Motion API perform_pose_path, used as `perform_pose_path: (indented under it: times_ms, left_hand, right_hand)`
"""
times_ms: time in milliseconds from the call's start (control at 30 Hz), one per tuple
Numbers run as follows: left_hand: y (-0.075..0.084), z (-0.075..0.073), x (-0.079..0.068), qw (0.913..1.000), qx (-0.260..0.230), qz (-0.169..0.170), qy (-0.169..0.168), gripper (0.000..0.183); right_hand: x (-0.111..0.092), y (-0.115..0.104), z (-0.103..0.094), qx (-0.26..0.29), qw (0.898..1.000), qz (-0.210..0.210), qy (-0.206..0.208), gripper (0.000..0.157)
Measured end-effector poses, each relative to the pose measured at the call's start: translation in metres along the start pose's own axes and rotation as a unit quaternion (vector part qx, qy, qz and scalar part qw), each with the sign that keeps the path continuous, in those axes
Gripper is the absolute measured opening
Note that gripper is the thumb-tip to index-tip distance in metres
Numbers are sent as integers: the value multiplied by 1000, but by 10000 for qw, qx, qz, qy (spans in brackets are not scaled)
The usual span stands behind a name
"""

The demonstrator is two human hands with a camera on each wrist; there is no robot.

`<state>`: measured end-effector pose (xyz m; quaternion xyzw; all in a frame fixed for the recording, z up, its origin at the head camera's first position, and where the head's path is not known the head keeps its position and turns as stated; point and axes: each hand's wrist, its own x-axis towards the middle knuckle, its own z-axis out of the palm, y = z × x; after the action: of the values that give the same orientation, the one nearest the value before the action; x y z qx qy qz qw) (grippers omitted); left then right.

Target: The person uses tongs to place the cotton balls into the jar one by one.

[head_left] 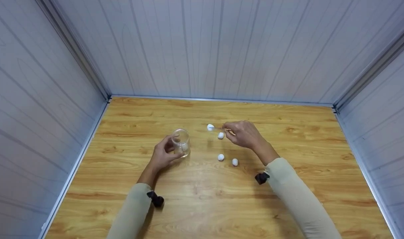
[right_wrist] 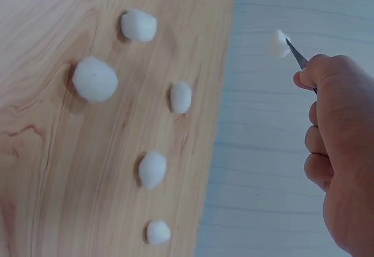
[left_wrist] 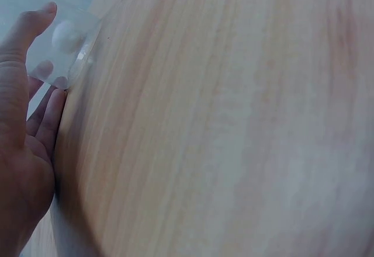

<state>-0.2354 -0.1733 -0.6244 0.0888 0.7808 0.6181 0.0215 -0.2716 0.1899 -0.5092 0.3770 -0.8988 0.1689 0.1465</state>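
My left hand (head_left: pixel 162 154) holds a clear glass cup (head_left: pixel 181 141) upright on the table, thumb on one side and fingers on the other. Inside it, near the bottom, lies a white cotton ball (left_wrist: pixel 68 37). My right hand (head_left: pixel 244 134) pinches a pair of tweezers (right_wrist: pixel 297 54) between thumb and fingers. At their tips a white cotton ball (right_wrist: pixel 280 44) is gripped, up off the table and to the right of the cup. Several more cotton balls lie loose below and near the right hand, among them a cotton ball (head_left: pixel 221 157) and a squarish cotton ball (right_wrist: pixel 139 25).
The wood-grain table (head_left: pixel 195 205) is bounded by a pale panelled back wall (head_left: pixel 202 49) and side walls (head_left: pixel 39 116). A small black camera (head_left: pixel 156 199) sits at the left wrist, another black camera (head_left: pixel 262 178) at the right.
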Motion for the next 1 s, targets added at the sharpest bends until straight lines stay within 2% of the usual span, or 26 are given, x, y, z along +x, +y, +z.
perform_pose_path:
  times_ms: [500, 1000]
  left_hand:
    - [2, 0, 0, 9999, 129, -60, -50, 70]
    - [-1, -1, 0, 9999, 151, 26, -2, 70]
  right_hand:
    - [10, -15, -7, -4, 9994, -287, 209, 12]
    - [28, -38, 0, 78, 9987, -389, 327, 13]
